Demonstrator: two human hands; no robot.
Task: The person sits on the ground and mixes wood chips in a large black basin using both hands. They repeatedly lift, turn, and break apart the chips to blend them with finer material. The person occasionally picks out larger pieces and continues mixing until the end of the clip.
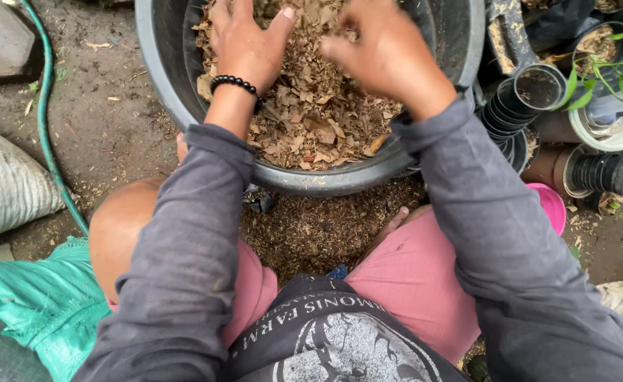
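Brown, dry leaf litter [311, 106] fills the large dark tub [163, 78], which stands on the bare earth in front of the seated person's knees. Both hands are inside the tub, on top of the litter.

Left hand [244, 42]: laid flat on the litter toward the tub's left side, fingers spread wide, nothing enclosed. A black bead bracelet [235, 83] sits on that wrist.

Right hand [386, 53]: over the tub's right side, fingers curled downward into the litter. Motion blur prevents any finding on whether the grip encloses material.

Progress, as a judgement: the litter looks coarse and uneven, with whole leaf pieces still evident, so the working-through by hand appears under way rather than finished. Finer brown crumbs [326, 226] lie on the ground just below the tub, between the person's legs.

Right of the tub, stacks of empty black nursery pots [520, 106] lie on their sides, unfilled. Left of the tub, a green hose [46, 120] runs across the soil, with a grey sack [7, 184] beyond it.
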